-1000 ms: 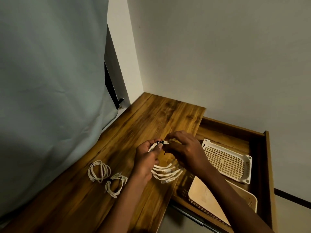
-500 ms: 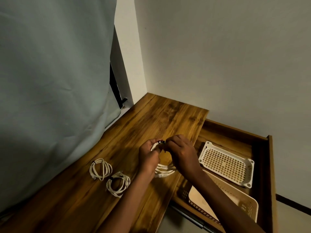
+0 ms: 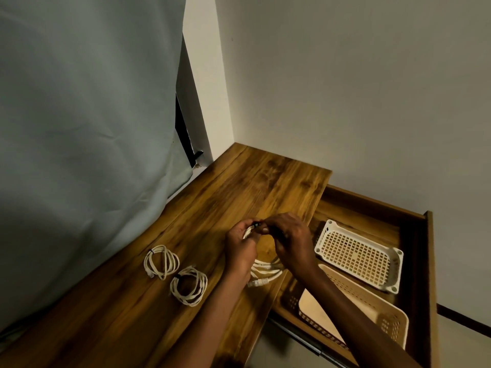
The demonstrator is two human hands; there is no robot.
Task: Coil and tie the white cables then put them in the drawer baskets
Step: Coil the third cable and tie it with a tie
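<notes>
Your left hand (image 3: 240, 247) and right hand (image 3: 291, 243) meet over the near edge of the bench (image 3: 239, 187), both curled around the top of a white cable coil (image 3: 265, 268). The fingertips of both pinch a small dark tie (image 3: 256, 223) at the crown of the loops, while the lower loops and a plug end hang below your wrists, resting on the wood. So both hands are grasping, not free: left on the bundle, right on the tie and bundle together.

This reads as the tying step on the third cable. Two finished coils lie to your left on the bench: the far tied coil (image 3: 160, 261) and the near tied coil (image 3: 189, 286), close together and each banded with a dark tie.

Next you likely need to cinch or twist the tie closed without letting the loops spring apart, then carry coils right to the open drawer (image 3: 414, 235). There the white basket (image 3: 396, 284) sits behind the beige basket (image 3: 393, 321); the white one appears to hold nothing, while a pale flat sheet lies in the beige one.

No brand, label or writing can be read anywhere in view
</notes>
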